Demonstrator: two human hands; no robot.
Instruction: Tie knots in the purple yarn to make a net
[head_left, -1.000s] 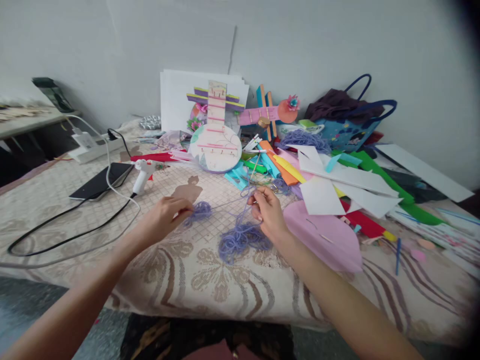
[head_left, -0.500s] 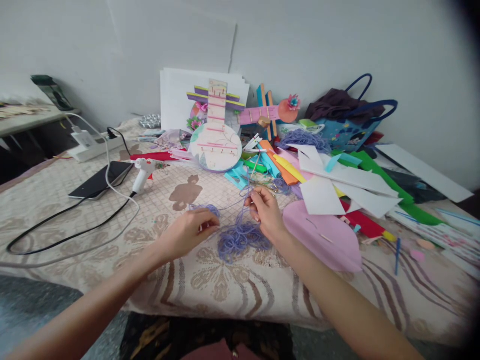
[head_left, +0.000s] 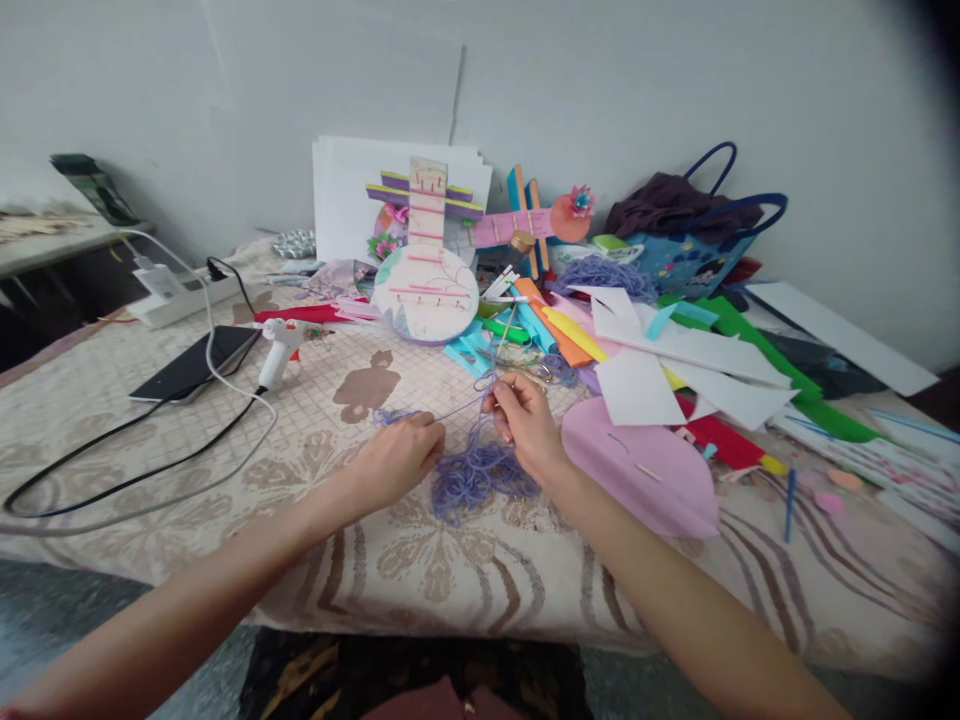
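Observation:
A loose tangle of purple yarn lies on the patterned tablecloth between my hands. My right hand pinches a strand of it just above the heap, at the tangle's right. My left hand is closed at the left edge of the tangle, knuckles up; its fingertips are turned away, so what they hold cannot be made out. A strand stretches from the right hand toward a smaller bit of yarn behind the left hand. Right of my right hand lies a pink felt piece.
White glue gun, black tablet and looping cables stand left. Behind are a round decorated guitar-shaped craft and another yarn pile. White paper pieces, a blue bag and a blue stick are right.
My left hand has turned knuckles up and moved slightly right, its fingers now hidden. My right hand keeps its pinch on the yarn. The whole view has shifted a little.

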